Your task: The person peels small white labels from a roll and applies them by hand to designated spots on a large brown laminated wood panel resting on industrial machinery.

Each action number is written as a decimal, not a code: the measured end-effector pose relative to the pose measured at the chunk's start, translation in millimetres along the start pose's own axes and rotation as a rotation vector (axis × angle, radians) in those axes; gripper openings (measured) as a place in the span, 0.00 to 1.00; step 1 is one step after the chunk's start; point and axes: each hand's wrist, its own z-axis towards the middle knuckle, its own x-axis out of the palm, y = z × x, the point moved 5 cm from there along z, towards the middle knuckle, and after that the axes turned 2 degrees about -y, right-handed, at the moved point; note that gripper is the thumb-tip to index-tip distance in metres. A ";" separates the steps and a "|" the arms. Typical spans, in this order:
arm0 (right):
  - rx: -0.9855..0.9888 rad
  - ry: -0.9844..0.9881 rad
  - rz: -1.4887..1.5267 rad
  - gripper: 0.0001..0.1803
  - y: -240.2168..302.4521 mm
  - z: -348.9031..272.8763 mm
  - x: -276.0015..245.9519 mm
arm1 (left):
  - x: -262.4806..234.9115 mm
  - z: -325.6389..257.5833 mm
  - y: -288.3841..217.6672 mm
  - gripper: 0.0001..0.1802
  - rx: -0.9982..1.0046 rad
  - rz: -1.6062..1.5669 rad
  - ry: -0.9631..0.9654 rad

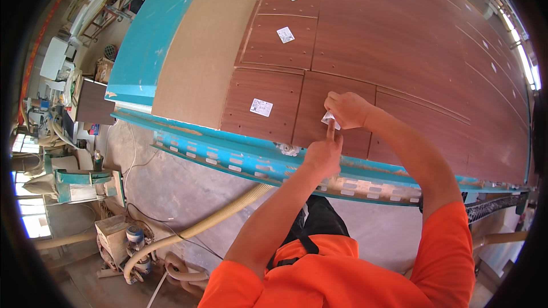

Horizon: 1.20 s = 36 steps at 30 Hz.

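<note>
At six o'clock on our brown panel (399, 51), right hand (348, 109) pinches a white label (329, 118) (left hand (323, 157) forefinger extended, touching it).

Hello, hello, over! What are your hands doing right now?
Right hand pinching small white paper label against brown wood-grain panel. Left hand, forefinger out, touching same label. Nothing in the way.

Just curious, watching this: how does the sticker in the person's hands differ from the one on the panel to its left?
The sticker in the hands is pinched by the right hand and pressed by the left hand, mostly hidden. The sticker on the left panel lies flat, untouched and fully visible. Both are small, white and on brown wood-grain panels.
</note>
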 end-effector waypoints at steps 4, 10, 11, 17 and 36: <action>0.181 -0.105 0.146 0.08 -15.8 1.0 -1.0 | -1.2 0.1 -0.5 0.36 -0.013 -0.015 -0.014; 0.513 -0.432 0.421 0.10 -36.0 -31.3 -19.4 | -7.8 7.6 9.0 0.37 0.019 0.031 -0.047; 0.546 -0.449 0.466 0.11 -29.6 -37.1 -18.8 | -12.6 9.2 14.3 0.37 0.020 0.053 -0.045; 0.428 -0.429 0.323 0.22 14.7 -69.6 8.9 | -19.0 9.9 38.9 0.36 0.073 0.109 -0.057; 0.590 -0.348 0.550 0.22 131.9 -101.1 15.7 | -4.2 -155.6 76.6 0.29 -0.283 -1.525 -0.679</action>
